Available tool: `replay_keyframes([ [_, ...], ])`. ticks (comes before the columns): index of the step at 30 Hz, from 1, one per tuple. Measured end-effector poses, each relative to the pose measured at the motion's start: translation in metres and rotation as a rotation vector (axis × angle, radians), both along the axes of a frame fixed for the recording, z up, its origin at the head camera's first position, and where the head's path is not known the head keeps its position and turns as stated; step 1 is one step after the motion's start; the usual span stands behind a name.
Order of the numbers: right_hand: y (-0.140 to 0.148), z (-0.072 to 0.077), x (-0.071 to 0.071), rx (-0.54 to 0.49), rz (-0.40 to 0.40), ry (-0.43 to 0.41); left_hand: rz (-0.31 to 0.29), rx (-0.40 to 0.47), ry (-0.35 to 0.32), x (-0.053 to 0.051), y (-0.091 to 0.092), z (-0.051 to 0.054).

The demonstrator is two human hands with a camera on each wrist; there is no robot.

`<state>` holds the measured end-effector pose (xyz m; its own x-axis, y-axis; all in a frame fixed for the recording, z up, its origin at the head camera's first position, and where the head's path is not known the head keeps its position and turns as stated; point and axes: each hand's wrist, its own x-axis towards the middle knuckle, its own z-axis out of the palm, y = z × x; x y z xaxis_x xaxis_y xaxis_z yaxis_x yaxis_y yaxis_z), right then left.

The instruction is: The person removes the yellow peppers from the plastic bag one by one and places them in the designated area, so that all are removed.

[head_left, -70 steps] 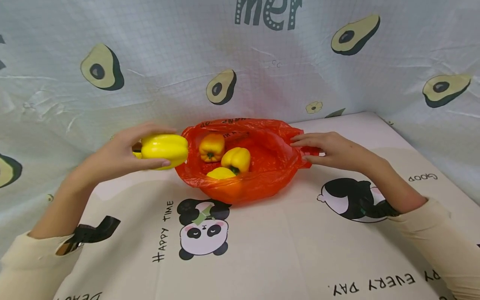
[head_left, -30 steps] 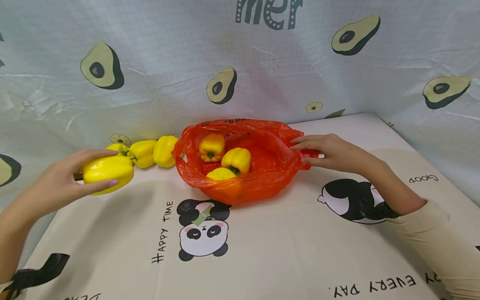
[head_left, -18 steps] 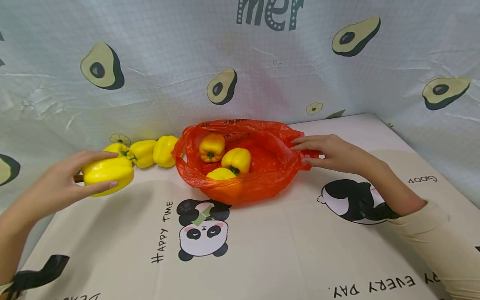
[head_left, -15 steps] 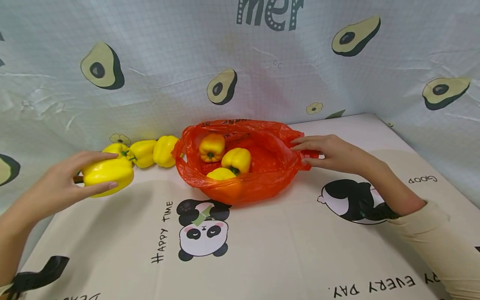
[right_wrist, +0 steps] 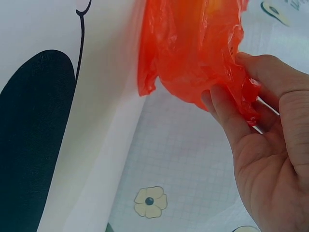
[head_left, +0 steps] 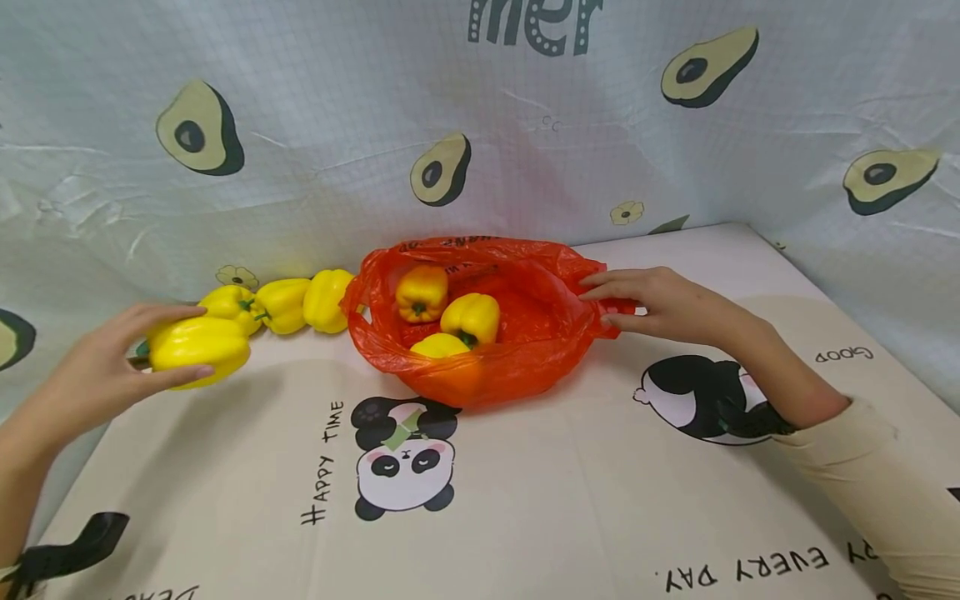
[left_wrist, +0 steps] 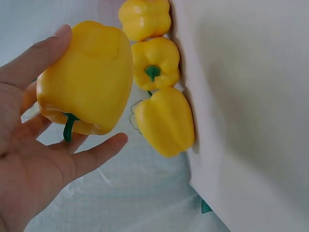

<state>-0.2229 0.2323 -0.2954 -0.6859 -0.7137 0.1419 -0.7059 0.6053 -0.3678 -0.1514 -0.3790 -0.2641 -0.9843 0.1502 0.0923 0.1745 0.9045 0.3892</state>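
Seven yellow peppers [head_left: 282, 306], one red bag [head_left: 517, 375].
Head view: the left hand [head_left: 93, 379] grips one pepper [head_left: 198, 350]; three lie in a row on the bench [head_left: 540, 500], three show inside the bag. Left wrist view: one held, three lined up. Right wrist view: the right hand [right_wrist: 263, 157] pinches the bag's edge.

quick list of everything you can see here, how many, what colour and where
panda-print table cover: 1, off-white, foreground
avocado-print sheet: 1, pale, background
plastic bag: 1, red, centre, mouth open
bagged bell peppers: 3 visible, yellow, inside the bag
loose bell peppers: 3, yellow, in a row left of the bag
held bell pepper: 1, yellow, left of the bag
wrist strap: 1 clear, black, left wrist
sleeves: 2, cream, left barely in frame
left grip: 1, bare, holding a pepper
right grip: 1, bare, pinching the bag's right edge
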Motion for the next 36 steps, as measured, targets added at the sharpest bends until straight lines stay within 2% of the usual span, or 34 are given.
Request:
replay_keyframes([
  [6,-0.001,0.002,0.0,0.006,-0.007,-0.009,0.035,0.049,-0.053,-0.001,-0.007,-0.003],
  [17,0.0,0.002,-0.001,0.007,-0.009,-0.032,0.052,0.026,-0.073,-0.006,-0.016,-0.014],
  [26,-0.001,0.002,0.0,0.007,-0.01,-0.042,0.062,0.099,-0.14,-0.008,-0.024,-0.02],
  [30,0.0,0.003,-0.001,0.003,-0.006,-0.035,0.097,0.075,-0.162,-0.009,-0.028,-0.023],
  [36,0.0,0.003,-0.001,0.01,-0.009,-0.035,0.119,0.018,-0.153,-0.01,-0.035,-0.028],
])
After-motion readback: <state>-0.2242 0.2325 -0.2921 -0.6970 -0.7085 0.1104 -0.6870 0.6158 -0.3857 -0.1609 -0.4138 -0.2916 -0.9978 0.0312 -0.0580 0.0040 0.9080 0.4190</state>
